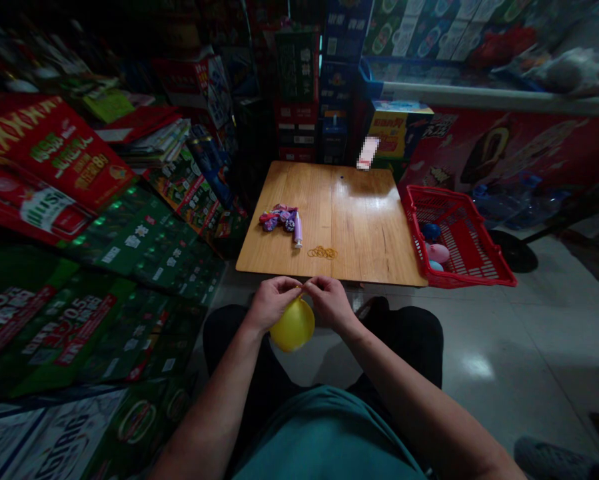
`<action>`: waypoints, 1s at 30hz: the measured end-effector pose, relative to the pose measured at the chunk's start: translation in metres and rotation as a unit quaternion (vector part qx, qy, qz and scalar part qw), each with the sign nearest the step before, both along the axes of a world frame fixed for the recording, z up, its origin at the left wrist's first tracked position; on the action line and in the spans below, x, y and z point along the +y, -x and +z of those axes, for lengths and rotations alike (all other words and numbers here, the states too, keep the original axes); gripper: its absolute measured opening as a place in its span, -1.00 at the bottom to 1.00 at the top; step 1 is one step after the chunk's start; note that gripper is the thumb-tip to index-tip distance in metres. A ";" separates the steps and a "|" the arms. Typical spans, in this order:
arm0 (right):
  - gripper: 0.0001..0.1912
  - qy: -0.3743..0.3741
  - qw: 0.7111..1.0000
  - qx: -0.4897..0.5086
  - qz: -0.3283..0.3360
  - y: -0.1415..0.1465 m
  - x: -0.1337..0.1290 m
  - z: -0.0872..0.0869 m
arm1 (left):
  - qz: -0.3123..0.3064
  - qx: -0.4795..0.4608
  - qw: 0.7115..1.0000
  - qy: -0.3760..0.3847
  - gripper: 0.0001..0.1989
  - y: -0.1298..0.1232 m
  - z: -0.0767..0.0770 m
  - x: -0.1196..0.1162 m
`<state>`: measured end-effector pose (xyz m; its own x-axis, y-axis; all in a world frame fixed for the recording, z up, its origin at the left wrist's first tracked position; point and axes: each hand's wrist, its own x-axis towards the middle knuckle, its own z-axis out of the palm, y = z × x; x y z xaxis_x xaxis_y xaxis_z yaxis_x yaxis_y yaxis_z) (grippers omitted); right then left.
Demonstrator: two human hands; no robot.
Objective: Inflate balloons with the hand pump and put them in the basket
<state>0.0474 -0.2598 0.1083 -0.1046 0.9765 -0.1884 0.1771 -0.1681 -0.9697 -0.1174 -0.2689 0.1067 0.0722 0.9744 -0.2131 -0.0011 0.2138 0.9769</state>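
A small inflated yellow balloon (292,327) hangs neck-up between my hands, just off the near edge of the wooden table (359,227). My left hand (276,301) pinches the neck from the left. From the other side, my right hand (330,301) has its fingertips closed at the same neck; whether a rubber band is there is too small to tell. On the table lie a loose pile of tan rubber bands (322,253), a pale purple balloon pump (298,231) and a bunch of purple, patterned uninflated balloons (278,218).
A red plastic basket (459,233) stands right of the table, holding a blue balloon (431,231), a pink balloon (438,253) and a light blue one. Stacked green cartons (124,240) rise at the left. A chest freezer (479,147) stands behind on the right.
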 end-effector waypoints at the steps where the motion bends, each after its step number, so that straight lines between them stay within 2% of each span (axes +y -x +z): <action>1: -0.82 0.016 1.000 0.011 -0.004 -0.002 0.000 -0.001 | 0.021 -0.055 0.998 0.032 -0.79 0.002 -0.001 0.000; 4: -0.84 0.047 0.998 0.033 0.001 -0.004 -0.002 -0.003 | 0.062 -0.144 0.985 0.073 -0.73 0.004 -0.002 -0.003; 10: -0.79 0.067 0.992 0.088 0.056 -0.006 -0.006 -0.002 | 0.015 -0.148 0.987 0.057 -0.72 -0.003 0.004 -0.006; 12: -0.77 0.079 0.989 0.124 0.031 -0.009 -0.004 -0.002 | 0.030 -0.166 0.984 0.061 -0.65 -0.005 0.008 -0.004; 16: -0.72 0.102 0.973 0.195 -0.064 -0.026 0.004 -0.004 | 0.078 -0.194 0.976 0.057 -0.56 -0.005 0.012 -0.003; 18: -0.70 0.114 0.966 0.213 -0.098 -0.037 0.008 -0.006 | 0.068 -0.191 0.977 0.059 -0.53 -0.004 0.012 -0.006; 21: -0.68 0.116 0.958 0.223 -0.136 -0.052 0.012 -0.011 | 0.006 -0.206 0.976 0.075 -0.46 -0.009 0.013 -0.013; 24: -0.66 0.111 0.952 0.224 -0.176 -0.065 0.014 -0.017 | -0.033 -0.205 0.976 0.069 -0.43 -0.023 0.012 -0.018; 30: -0.72 0.076 0.948 0.210 -0.225 -0.093 0.020 -0.024 | -0.001 -0.157 0.987 0.040 -0.46 -0.065 0.004 -0.008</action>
